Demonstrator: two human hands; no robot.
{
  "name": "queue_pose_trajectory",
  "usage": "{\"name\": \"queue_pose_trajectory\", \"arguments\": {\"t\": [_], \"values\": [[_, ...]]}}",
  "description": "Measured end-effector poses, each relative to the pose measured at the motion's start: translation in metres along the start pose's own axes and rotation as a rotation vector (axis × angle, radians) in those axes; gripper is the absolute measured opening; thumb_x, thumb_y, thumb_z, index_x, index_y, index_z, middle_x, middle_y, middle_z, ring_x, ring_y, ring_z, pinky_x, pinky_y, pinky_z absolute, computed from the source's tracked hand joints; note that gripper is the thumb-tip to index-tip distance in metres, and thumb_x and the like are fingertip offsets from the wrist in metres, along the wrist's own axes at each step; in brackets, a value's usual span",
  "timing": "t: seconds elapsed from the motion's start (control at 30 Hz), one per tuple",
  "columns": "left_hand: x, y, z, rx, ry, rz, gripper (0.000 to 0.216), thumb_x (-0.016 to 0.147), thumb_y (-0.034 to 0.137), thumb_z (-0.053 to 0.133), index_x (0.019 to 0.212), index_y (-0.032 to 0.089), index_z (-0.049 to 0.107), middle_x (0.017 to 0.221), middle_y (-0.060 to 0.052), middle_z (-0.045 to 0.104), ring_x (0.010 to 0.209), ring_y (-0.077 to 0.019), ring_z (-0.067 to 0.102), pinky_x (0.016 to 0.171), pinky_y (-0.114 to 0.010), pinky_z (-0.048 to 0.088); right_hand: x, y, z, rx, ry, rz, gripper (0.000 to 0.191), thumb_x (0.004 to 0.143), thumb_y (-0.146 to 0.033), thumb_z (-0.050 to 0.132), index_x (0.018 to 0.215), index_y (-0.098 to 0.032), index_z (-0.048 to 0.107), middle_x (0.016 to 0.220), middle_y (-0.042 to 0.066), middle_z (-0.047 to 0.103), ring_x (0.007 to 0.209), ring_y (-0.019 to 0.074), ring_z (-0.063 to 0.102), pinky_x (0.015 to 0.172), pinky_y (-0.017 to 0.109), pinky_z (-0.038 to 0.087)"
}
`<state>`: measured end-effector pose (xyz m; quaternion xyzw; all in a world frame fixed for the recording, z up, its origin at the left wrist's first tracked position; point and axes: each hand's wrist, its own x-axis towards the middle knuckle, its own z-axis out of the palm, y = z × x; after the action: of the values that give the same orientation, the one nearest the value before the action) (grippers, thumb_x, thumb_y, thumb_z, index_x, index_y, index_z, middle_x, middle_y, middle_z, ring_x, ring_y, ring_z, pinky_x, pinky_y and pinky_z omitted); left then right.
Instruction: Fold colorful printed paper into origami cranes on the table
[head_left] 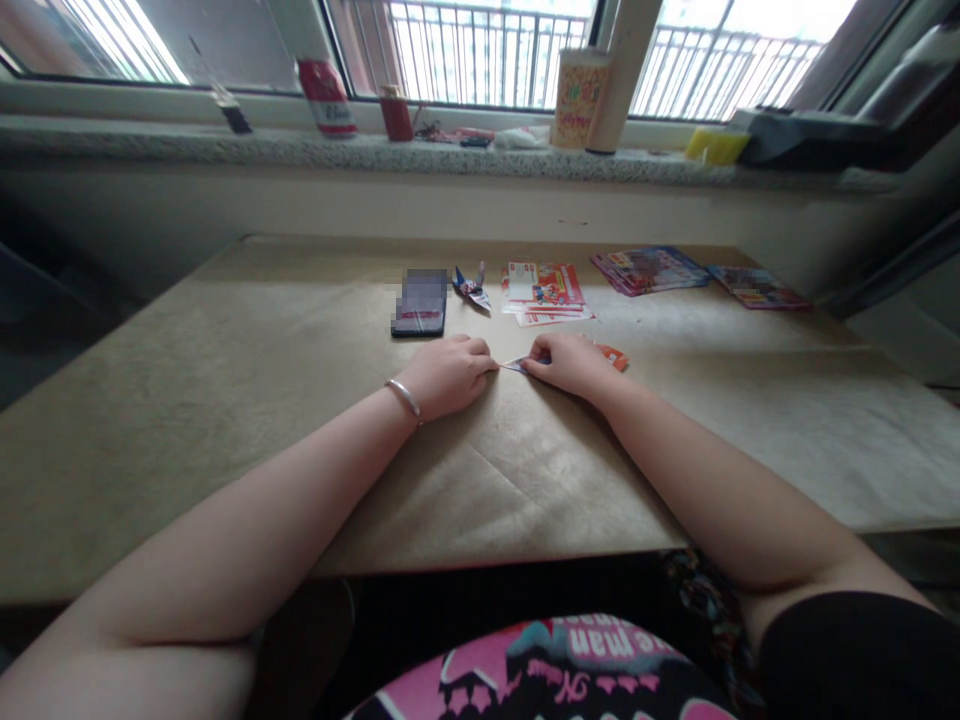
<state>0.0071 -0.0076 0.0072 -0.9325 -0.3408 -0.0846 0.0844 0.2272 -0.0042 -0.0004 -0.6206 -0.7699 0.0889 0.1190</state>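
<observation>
My left hand (448, 374), with a silver bracelet on its wrist, rests curled on the brown paper-covered table (225, 380) and pinches the left tip of a small folded coloured paper (517, 365). My right hand (571, 362) presses down on the same paper from the right, fingers closed over it. An orange-red corner of the paper (615, 357) shows past my right hand. Most of the piece is hidden under my fingers.
A dark phone (420, 302) lies just beyond my hands. Beside it stands a folded paper crane (471, 286), then a stack of printed sheets (544, 290). More leaflets (649, 269) lie far right. Cans and a cup (579, 98) stand on the windowsill.
</observation>
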Motion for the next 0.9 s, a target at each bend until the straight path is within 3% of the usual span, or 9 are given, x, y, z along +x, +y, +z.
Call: {"name": "queue_pose_trajectory", "arguments": {"t": [0.13,0.23,0.43,0.57,0.67,0.77,0.9], "values": [[-0.001,-0.002,0.006,-0.03,0.048,-0.012,0.028,0.09,0.024,0.043,0.1,0.016,0.068,0.103,-0.01,0.066,0.093,-0.0215,0.06,0.082,-0.034,0.051,-0.002,-0.001,0.0,-0.024,0.021,-0.009,0.025,0.081,-0.047,0.058,0.083,-0.024,0.068,0.087,0.004,0.073,0.081,0.0216,0.063,0.063,0.029,0.035],[-0.001,-0.002,0.008,-0.053,0.076,0.035,0.032,0.092,0.027,0.043,0.114,0.014,0.062,0.112,-0.011,0.065,0.101,-0.0222,0.059,0.088,-0.036,0.05,-0.003,-0.001,0.001,-0.039,0.034,-0.033,0.026,0.083,-0.048,0.056,0.083,-0.024,0.068,0.087,0.005,0.073,0.08,0.0219,0.063,0.064,0.029,0.036],[-0.001,-0.007,0.013,-0.118,0.079,0.154,0.036,0.094,0.026,0.042,0.126,0.02,0.06,0.129,-0.006,0.061,0.111,-0.0211,0.057,0.098,-0.038,0.048,-0.004,-0.001,0.001,-0.037,0.037,-0.044,0.027,0.084,-0.047,0.056,0.087,-0.023,0.069,0.09,0.005,0.074,0.082,0.0222,0.064,0.065,0.029,0.038],[0.001,-0.009,0.014,-0.17,0.058,0.211,0.038,0.095,0.024,0.042,0.128,0.019,0.059,0.128,-0.005,0.063,0.117,-0.02,0.055,0.103,-0.037,0.045,-0.004,-0.001,0.001,-0.061,0.042,-0.064,0.026,0.086,-0.045,0.055,0.088,-0.023,0.068,0.09,0.006,0.073,0.081,0.0219,0.063,0.068,0.03,0.039],[0.003,-0.007,0.012,-0.178,0.052,0.21,0.037,0.095,0.027,0.043,0.126,0.019,0.06,0.124,-0.007,0.064,0.115,-0.0202,0.056,0.102,-0.036,0.046,-0.001,0.002,0.001,-0.127,0.121,-0.198,0.023,0.087,-0.041,0.057,0.085,-0.021,0.068,0.091,0.007,0.072,0.088,0.0231,0.061,0.081,0.034,0.04],[0.003,-0.002,0.01,-0.159,0.033,0.182,0.036,0.094,0.03,0.046,0.123,0.017,0.062,0.119,-0.01,0.064,0.109,-0.021,0.058,0.097,-0.035,0.048,0.005,0.007,0.001,-0.175,0.214,-0.351,0.021,0.087,-0.039,0.06,0.085,-0.021,0.069,0.093,0.007,0.071,0.098,0.0235,0.057,0.099,0.039,0.033],[0.004,0.005,0.01,-0.126,0.006,0.163,0.038,0.094,0.032,0.047,0.125,0.016,0.06,0.115,-0.011,0.062,0.106,-0.022,0.058,0.095,-0.035,0.048,0.011,0.016,0.004,-0.155,0.241,-0.376,0.02,0.085,-0.041,0.062,0.086,-0.022,0.071,0.092,0.006,0.071,0.099,0.0229,0.055,0.108,0.043,0.026]]}}
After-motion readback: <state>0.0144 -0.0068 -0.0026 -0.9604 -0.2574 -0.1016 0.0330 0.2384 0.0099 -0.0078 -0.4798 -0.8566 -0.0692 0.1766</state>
